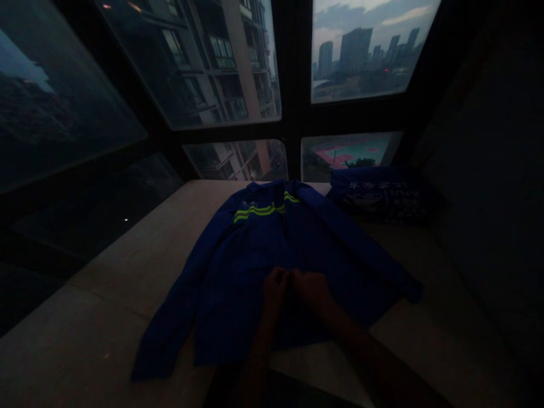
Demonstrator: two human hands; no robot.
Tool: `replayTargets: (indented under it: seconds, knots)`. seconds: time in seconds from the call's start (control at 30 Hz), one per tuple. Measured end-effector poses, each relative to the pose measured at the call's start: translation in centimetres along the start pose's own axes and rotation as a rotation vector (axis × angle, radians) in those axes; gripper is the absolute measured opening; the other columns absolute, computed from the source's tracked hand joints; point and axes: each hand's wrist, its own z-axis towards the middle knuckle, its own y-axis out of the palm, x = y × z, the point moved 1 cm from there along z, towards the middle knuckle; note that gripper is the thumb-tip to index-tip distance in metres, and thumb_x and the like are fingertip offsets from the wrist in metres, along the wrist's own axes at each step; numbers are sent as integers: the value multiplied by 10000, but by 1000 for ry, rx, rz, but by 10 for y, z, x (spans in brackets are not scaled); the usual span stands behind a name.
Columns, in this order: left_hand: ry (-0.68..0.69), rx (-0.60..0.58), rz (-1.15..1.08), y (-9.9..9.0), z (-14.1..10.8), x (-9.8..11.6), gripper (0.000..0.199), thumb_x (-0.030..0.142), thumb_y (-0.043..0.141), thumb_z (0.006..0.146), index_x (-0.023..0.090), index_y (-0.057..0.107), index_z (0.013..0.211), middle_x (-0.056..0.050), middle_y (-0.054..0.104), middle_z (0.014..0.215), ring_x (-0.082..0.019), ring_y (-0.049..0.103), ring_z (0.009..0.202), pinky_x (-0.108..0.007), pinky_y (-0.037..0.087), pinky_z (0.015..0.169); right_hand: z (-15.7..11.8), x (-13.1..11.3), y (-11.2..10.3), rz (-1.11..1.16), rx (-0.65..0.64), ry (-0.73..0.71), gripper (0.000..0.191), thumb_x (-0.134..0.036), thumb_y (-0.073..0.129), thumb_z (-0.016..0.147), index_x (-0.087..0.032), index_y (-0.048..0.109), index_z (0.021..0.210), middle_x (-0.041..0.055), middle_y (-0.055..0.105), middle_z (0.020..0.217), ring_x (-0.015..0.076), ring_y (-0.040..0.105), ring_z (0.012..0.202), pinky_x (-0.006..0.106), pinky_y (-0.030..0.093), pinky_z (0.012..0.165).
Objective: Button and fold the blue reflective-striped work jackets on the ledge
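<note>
A blue long-sleeved work jacket [238, 260] with yellow-green stripes across the chest lies spread out on a pale ledge, collar towards the window. Both sleeves stretch out to the sides. My left hand [275, 286] is closed in a pinch at the jacket's front, low along its middle line. Right beside it, my right hand [312, 288] pinches the same front edge, and the fingertips of the two hands nearly meet. The light is dim, so any button or fastener between the fingers is too dark to make out.
A bundle of dark blue cloth with white lettering [378, 195] sits at the back right of the ledge [127, 260]. Dark-framed windows [293, 85] rise behind and to the left. A dark wall [488, 187] stands on the right.
</note>
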Motion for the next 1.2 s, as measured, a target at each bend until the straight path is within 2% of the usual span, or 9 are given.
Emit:
replayTargets:
  seconds: [0.2,0.3,0.4,0.47,0.63,0.8,0.93,1.07,1.2]
  knots:
    - [11,-1,35,0,-1,1,274,446,546,831,188,629,789,-15,657,726,-184,613,698,-280,437,643,7,2,-1,36,-6,24,255,-262,402,988,-162,631,1038,161,733,908,250,722,834,292,480,690]
    - [17,4,39,0,-2,1,272,445,544,831,186,623,796,-16,648,727,-181,609,698,-277,437,643,11,10,1,282,16,81,245,-329,455,965,-191,651,1013,104,739,909,203,706,825,253,454,683]
    - [26,11,36,1,-3,0,274,452,541,830,189,617,817,-19,650,742,-183,615,712,-279,444,655,18,18,6,573,-14,119,212,-265,488,911,-175,676,954,63,738,872,156,680,780,208,431,635]
    - [35,14,32,1,-4,0,278,459,545,827,191,617,837,-24,657,767,-185,622,731,-281,451,670,22,22,8,634,-61,111,222,-227,470,890,-158,680,912,37,727,787,127,653,682,183,411,567]
    - [51,7,16,-1,-6,2,260,440,560,821,188,620,845,-16,650,752,-175,615,712,-274,449,660,29,28,2,600,-143,52,242,-227,464,874,-153,682,800,-2,678,636,109,604,564,169,375,499]
    - [46,-4,-8,0,-6,4,204,384,588,778,183,613,802,2,624,710,-153,589,667,-251,437,620,27,23,-13,401,-99,7,174,-247,575,834,-179,709,921,93,736,914,200,683,852,250,448,706]
    - [33,-3,-22,1,-4,3,183,354,615,721,185,591,788,20,602,687,-138,568,642,-234,425,596,24,12,-19,282,-81,-6,185,-263,564,854,-179,705,939,157,718,985,264,675,950,335,447,809]
    - [32,4,-15,-1,-2,4,159,327,603,715,184,583,782,27,591,674,-132,563,633,-226,416,587,22,10,-18,301,-66,-6,233,-275,493,899,-185,705,933,141,722,996,247,670,945,312,443,789]
    - [56,-7,3,-4,-3,5,128,293,593,720,185,592,790,24,596,683,-137,577,647,-233,434,607,27,22,-10,418,-74,7,247,-220,479,891,-191,714,962,76,737,1002,176,669,916,232,436,734]
